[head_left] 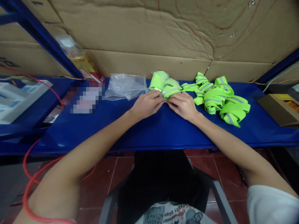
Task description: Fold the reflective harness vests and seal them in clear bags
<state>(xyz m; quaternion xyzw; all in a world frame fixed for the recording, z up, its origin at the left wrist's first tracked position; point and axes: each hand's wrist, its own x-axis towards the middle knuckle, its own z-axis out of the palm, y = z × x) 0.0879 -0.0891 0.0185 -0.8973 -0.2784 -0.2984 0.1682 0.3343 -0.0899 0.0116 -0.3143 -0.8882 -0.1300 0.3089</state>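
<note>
Both hands meet near the middle of the blue table. My left hand is closed, its fingertips pinching the near edge of a clear plastic bag. From the other side, my right hand pinches the same edge, thumb and fingers together. Rolled neon yellow-green reflective strap shows through the plastic just beyond the fingers. To the left lie flat clear zip bags. Right of my right hand is a loose pile of the same neon strap with grey stripes.
A bottle with a yellow and red label stands at the back left, near a blurred-out patch. An open cardboard box sits at the right end. Cardboard walls the back. A red hose loops by my left arm.
</note>
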